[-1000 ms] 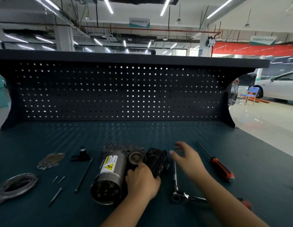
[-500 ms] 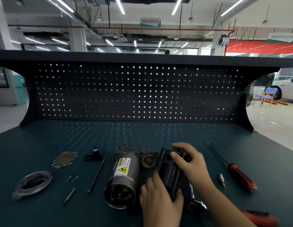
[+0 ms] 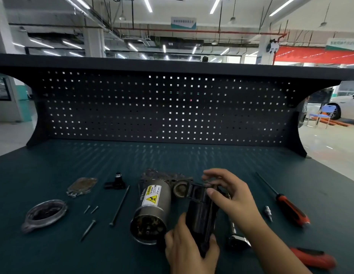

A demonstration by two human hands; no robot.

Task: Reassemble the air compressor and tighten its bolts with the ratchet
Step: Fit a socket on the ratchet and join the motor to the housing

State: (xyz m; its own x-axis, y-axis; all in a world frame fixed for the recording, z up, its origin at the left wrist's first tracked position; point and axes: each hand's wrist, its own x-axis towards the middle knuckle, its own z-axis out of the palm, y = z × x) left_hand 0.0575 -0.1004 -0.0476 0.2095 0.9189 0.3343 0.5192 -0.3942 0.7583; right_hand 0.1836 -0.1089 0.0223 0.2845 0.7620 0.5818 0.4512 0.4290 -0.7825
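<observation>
The air compressor body (image 3: 152,206), a grey metal cylinder with a yellow warning label, lies on the bench with its open end toward me. A black plastic compressor part (image 3: 200,212) sits just right of it. My left hand (image 3: 189,252) grips the part's near end. My right hand (image 3: 229,196) pinches its far end beside the round port (image 3: 181,189). The ratchet (image 3: 238,237) lies under my right forearm, its red handle (image 3: 314,258) at the lower right. Loose bolts (image 3: 88,230) and a long bolt (image 3: 120,205) lie left of the compressor.
A round cover ring (image 3: 44,214), a flat plate (image 3: 82,185) and a small black fitting (image 3: 115,182) lie on the left. A red-handled screwdriver (image 3: 290,210) and a small socket bit (image 3: 269,212) lie on the right. The pegboard back wall (image 3: 168,107) closes off the rear.
My right hand came in from the right and took hold of the black part's far end. My left hand slid to the part's near end, and the part now lies lengthwise beside the cylinder.
</observation>
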